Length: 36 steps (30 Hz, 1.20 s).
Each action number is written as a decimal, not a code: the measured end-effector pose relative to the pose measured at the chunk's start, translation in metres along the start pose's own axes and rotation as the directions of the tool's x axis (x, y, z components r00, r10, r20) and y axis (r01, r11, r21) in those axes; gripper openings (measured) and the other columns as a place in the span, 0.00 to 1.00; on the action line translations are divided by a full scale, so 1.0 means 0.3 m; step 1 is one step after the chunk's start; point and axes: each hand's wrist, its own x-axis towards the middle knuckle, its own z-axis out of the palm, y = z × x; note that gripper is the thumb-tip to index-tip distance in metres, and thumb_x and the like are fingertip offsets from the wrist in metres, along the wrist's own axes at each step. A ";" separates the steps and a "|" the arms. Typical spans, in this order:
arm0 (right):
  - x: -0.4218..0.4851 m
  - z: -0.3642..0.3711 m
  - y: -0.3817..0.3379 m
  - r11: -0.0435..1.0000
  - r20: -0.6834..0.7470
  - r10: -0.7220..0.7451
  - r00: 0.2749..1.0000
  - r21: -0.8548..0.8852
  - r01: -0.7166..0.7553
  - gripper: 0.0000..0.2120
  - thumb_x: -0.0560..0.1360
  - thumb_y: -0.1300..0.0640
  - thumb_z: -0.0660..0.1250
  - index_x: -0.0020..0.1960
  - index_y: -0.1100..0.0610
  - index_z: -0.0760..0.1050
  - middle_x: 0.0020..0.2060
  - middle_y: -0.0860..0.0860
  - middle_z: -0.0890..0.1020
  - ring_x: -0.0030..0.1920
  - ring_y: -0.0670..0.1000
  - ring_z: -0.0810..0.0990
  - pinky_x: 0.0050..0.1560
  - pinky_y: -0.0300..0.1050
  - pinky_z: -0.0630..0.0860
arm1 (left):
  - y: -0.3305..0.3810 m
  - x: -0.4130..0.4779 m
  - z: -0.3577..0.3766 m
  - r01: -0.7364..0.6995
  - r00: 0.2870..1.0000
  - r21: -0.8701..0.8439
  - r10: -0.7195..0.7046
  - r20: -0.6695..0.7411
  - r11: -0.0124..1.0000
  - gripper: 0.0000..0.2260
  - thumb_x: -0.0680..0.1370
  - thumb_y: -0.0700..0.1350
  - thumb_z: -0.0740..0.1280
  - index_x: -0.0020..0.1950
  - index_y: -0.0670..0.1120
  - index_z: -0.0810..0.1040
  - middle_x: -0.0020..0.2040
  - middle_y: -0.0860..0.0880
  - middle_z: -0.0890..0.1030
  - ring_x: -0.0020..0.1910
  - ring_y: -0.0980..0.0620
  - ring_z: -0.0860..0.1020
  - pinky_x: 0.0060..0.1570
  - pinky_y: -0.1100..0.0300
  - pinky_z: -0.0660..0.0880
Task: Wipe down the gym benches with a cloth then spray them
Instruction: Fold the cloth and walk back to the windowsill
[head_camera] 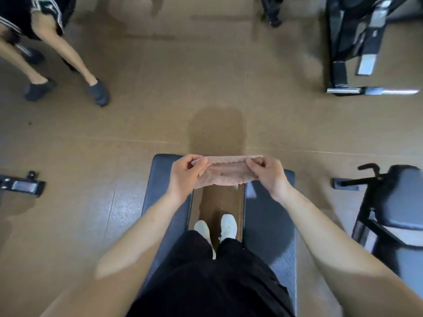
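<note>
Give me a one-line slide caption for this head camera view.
Left hand and right hand stretch a pale pink textured cloth above a dark blue-grey padded bench.

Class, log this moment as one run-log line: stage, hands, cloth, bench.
stage: readying cloth | left hand: pinches one end | right hand: pinches other end | cloth: stretched between hands, over bench

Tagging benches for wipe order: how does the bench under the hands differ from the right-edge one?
The centre bench lies below the person, with the cloth held over its far end by the left hand and right hand; the right bench has nothing over it. The centre bench shows only pad; the right bench shows its black frame too. The right bench is cut by the picture's edge; the centre bench's far end is whole. Both have dark padding.
</note>
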 end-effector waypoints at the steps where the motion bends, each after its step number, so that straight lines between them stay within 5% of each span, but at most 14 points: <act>1: 0.031 -0.019 -0.022 0.995 -0.009 -0.050 0.999 -0.091 0.049 0.15 0.79 0.55 0.71 0.35 0.57 0.77 0.29 0.47 0.74 0.31 0.45 0.71 0.36 0.41 0.67 | 0.028 0.045 0.009 -0.021 1.000 -0.003 0.021 0.012 1.000 0.05 0.81 0.46 0.70 0.49 0.47 0.84 0.41 0.51 0.84 0.42 0.60 0.79 0.42 0.66 0.75; 5: 0.157 -0.069 -0.139 0.956 -0.083 -0.154 0.985 -0.264 0.128 0.09 0.75 0.66 0.69 0.48 0.55 0.84 0.38 0.48 0.82 0.39 0.48 0.78 0.35 0.28 0.69 | 0.157 0.269 0.037 -0.077 0.996 -0.043 0.079 0.049 0.996 0.04 0.82 0.46 0.69 0.48 0.51 0.83 0.40 0.51 0.82 0.38 0.61 0.77 0.38 0.67 0.73; 10: 0.334 -0.097 -0.266 0.943 -0.121 -0.131 0.984 -0.322 0.086 0.06 0.77 0.57 0.73 0.50 0.47 0.80 0.47 0.50 0.84 0.50 0.53 0.82 0.51 0.43 0.76 | 0.304 0.560 0.063 -0.180 0.949 -0.003 0.175 0.263 0.984 0.03 0.80 0.45 0.71 0.49 0.52 0.84 0.37 0.59 0.83 0.38 0.61 0.78 0.39 0.66 0.74; 15: 0.472 -0.077 -0.418 0.980 -0.103 -0.144 0.984 -0.155 0.127 0.32 0.74 0.55 0.77 0.73 0.41 0.69 0.64 0.48 0.73 0.57 0.50 0.78 0.60 0.43 0.77 | 0.461 0.797 0.111 -0.321 0.812 0.058 0.243 0.531 0.945 0.03 0.79 0.46 0.71 0.48 0.52 0.84 0.45 0.58 0.85 0.43 0.62 0.80 0.46 0.64 0.74; 17: 0.545 -0.087 -0.469 0.976 -0.107 -0.178 0.978 -0.144 0.162 0.25 0.75 0.55 0.76 0.68 0.41 0.73 0.61 0.48 0.77 0.53 0.50 0.79 0.57 0.42 0.77 | 0.523 0.884 0.148 -0.355 0.780 0.071 0.254 0.572 0.932 0.03 0.77 0.49 0.70 0.47 0.53 0.84 0.46 0.55 0.85 0.44 0.60 0.80 0.46 0.64 0.74; 20: 0.678 -0.138 -0.509 0.982 -0.205 -0.166 0.965 -0.120 0.144 0.03 0.76 0.56 0.75 0.47 0.49 0.82 0.44 0.52 0.85 0.43 0.48 0.81 0.49 0.46 0.77 | 0.611 1.017 0.214 -0.394 0.770 0.108 0.263 0.581 0.913 0.03 0.76 0.50 0.71 0.43 0.56 0.83 0.43 0.57 0.85 0.42 0.59 0.80 0.45 0.61 0.74; 22: 0.766 -0.195 -0.515 0.989 -0.259 -0.131 0.957 -0.103 0.107 0.05 0.76 0.57 0.74 0.42 0.52 0.81 0.38 0.50 0.84 0.38 0.45 0.78 0.45 0.44 0.76 | 0.649 1.109 0.267 -0.400 0.779 0.140 0.255 0.573 0.906 0.03 0.76 0.49 0.73 0.43 0.55 0.84 0.40 0.58 0.85 0.40 0.59 0.80 0.44 0.60 0.75; 29: 1.086 -0.534 -0.544 0.996 -0.293 -0.087 0.952 -0.012 0.087 0.09 0.77 0.61 0.71 0.42 0.49 0.76 0.34 0.47 0.77 0.34 0.44 0.73 0.38 0.40 0.70 | 0.806 1.456 0.612 -0.344 0.800 0.225 0.159 0.579 0.912 0.15 0.76 0.51 0.76 0.33 0.50 0.77 0.27 0.55 0.72 0.27 0.57 0.67 0.30 0.61 0.64; 31: 1.145 -0.653 -0.553 0.997 -0.283 -0.069 0.957 0.017 0.077 0.08 0.75 0.62 0.73 0.46 0.50 0.78 0.35 0.47 0.76 0.34 0.42 0.72 0.38 0.38 0.69 | 0.878 1.527 0.748 -0.313 0.779 0.192 0.136 0.613 0.930 0.19 0.74 0.55 0.75 0.36 0.42 0.78 0.28 0.47 0.75 0.28 0.52 0.69 0.30 0.58 0.65; 33: 1.179 -0.762 -0.561 0.999 -0.274 -0.039 0.961 -0.009 0.038 0.10 0.72 0.58 0.77 0.51 0.50 0.80 0.36 0.51 0.77 0.34 0.43 0.71 0.37 0.36 0.68 | 0.961 1.577 0.892 -0.346 0.736 0.177 0.150 0.660 0.921 0.22 0.73 0.59 0.74 0.40 0.38 0.80 0.30 0.50 0.77 0.31 0.54 0.69 0.34 0.57 0.65; 36: 1.224 -0.922 -0.563 0.998 -0.437 0.000 0.899 -0.057 -0.027 0.08 0.72 0.56 0.77 0.48 0.54 0.81 0.37 0.55 0.81 0.35 0.51 0.75 0.38 0.43 0.71 | 1.089 1.626 1.102 -0.345 0.678 0.139 0.144 0.720 0.928 0.15 0.77 0.49 0.75 0.43 0.36 0.83 0.36 0.47 0.82 0.35 0.56 0.72 0.38 0.60 0.68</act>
